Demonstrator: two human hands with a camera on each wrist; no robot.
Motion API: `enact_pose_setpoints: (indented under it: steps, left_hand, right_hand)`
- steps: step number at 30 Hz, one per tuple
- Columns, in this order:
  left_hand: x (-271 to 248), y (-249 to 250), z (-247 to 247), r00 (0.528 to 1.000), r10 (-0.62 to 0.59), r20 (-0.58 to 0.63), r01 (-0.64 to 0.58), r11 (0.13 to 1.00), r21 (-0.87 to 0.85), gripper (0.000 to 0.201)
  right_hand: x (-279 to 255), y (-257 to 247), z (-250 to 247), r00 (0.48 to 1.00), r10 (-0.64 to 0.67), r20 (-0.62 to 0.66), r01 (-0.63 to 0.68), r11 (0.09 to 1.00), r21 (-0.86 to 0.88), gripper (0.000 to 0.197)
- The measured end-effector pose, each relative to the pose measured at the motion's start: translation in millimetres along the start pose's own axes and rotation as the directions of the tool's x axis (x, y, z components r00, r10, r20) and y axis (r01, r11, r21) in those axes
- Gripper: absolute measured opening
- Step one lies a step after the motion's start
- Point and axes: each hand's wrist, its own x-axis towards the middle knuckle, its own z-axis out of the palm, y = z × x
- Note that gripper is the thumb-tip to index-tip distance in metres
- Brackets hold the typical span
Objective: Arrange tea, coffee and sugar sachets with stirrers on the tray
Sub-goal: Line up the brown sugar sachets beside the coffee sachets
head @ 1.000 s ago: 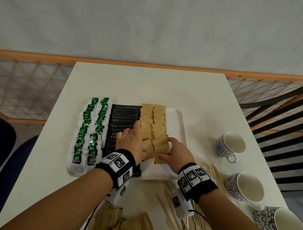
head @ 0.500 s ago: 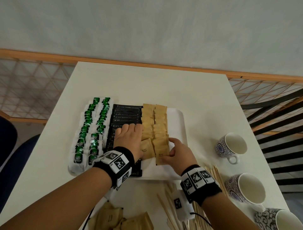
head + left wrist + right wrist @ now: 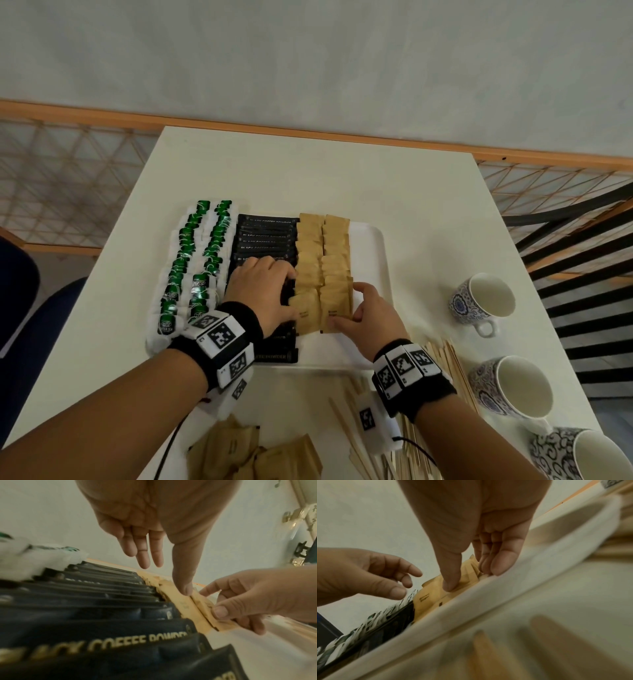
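From the head view, your right hand point(image 3: 371, 313) pinches the nearest brown sugar sachet point(image 3: 336, 308) on the white tray point(image 3: 375, 260); your left hand point(image 3: 263, 291) lies spread over the black coffee sachets point(image 3: 265, 236), on a pale worktop point(image 3: 308, 171). At the left wrist, your thumb point(image 3: 186, 586) presses the neighbouring sachet point(image 3: 184, 604).

Matt brown paper sugar sachets point(image 3: 336, 301), glossy black coffee sachets point(image 3: 109, 646), pale wooden stirrers point(image 3: 448, 366), smooth white tray point(image 3: 376, 260)

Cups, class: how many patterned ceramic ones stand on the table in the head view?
3, all along the white table's right side: the farthest blue-patterned cup, the middle cup nearer the viewer, and a dark-patterned cup cut by the frame's corner. More may lie outside the frame.
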Motion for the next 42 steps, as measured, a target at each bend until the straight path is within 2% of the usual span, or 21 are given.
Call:
enact_pose_setpoints:
  steps: [3, 6, 10, 12, 19, 23, 26, 34, 39, 42]
  left_hand:
    - [-15.4, -12.6, -5.4, 0.995, 0.049, 0.086, -0.043, 0.996, -0.073, 0.042]
    - [-31.3, -12.7, 1.6, 0.966, 0.188, 0.179, -0.181, 0.982, -0.054, 0.03]
    - [-44.1, -2.9, 21.1, 0.898, 0.341, 0.278, -0.368, 0.928, 0.051, 0.036]
    - [-46.8, 0.6, 27.2, 0.89, 0.358, 0.283, -0.397, 0.913, 0.096, 0.034]
    - [-48.2, -4.7, 26.6, 0.933, 0.309, 0.183, -0.323, 0.945, 0.047, 0.032]
    - [-36.7, 0.0, 20.5, 0.992, 0.128, 0.008, -0.128, 0.991, 0.039, 0.029]
    - [-26.9, 2.2, 20.2, 0.999, 0.049, -0.021, -0.047, 0.994, 0.094, 0.033]
    - [-16.0, 8.3, 20.4, 0.997, 0.069, -0.025, -0.067, 0.996, 0.059, 0.032]
    - [-22.7, 1.5, 12.6, 0.998, 0.047, -0.037, -0.048, 0.999, -0.015, 0.027]
    - [-40.0, -9.0, 2.2, 0.999, 0.046, 0.005, -0.046, 0.998, -0.054, 0.02]
  right_hand:
    - [-1.2, -1.0, 0.4, 1.0, 0.001, -0.004, -0.001, 1.0, -0.012, 0.076]
    - [-2.5, -2.9, 0.9, 1.0, 0.004, -0.01, -0.004, 1.0, -0.004, 0.078]
    - [-4.1, -3.5, 1.3, 1.0, 0.008, -0.018, -0.008, 1.0, -0.007, 0.078]
    - [-5.1, -4.1, 1.0, 1.0, 0.014, -0.017, -0.014, 1.0, -0.013, 0.079]
    - [-8.1, -5.8, 0.4, 1.0, 0.018, -0.009, -0.018, 1.0, -0.001, 0.078]
    - [-8.3, -3.8, -0.7, 1.0, 0.019, 0.002, -0.019, 1.0, 0.014, 0.081]
    - [-8.4, -2.1, -1.8, 1.0, 0.015, 0.014, -0.015, 1.0, 0.018, 0.083]
    - [-5.9, -1.6, -0.7, 1.0, 0.005, 0.013, -0.006, 1.0, 0.013, 0.074]
    - [-7.9, 0.7, -0.7, 1.0, 0.015, 0.011, -0.015, 0.999, 0.03, 0.078]
    - [-12.8, 3.2, -3.6, 1.0, 0.009, 0.005, -0.009, 0.999, 0.039, 0.079]
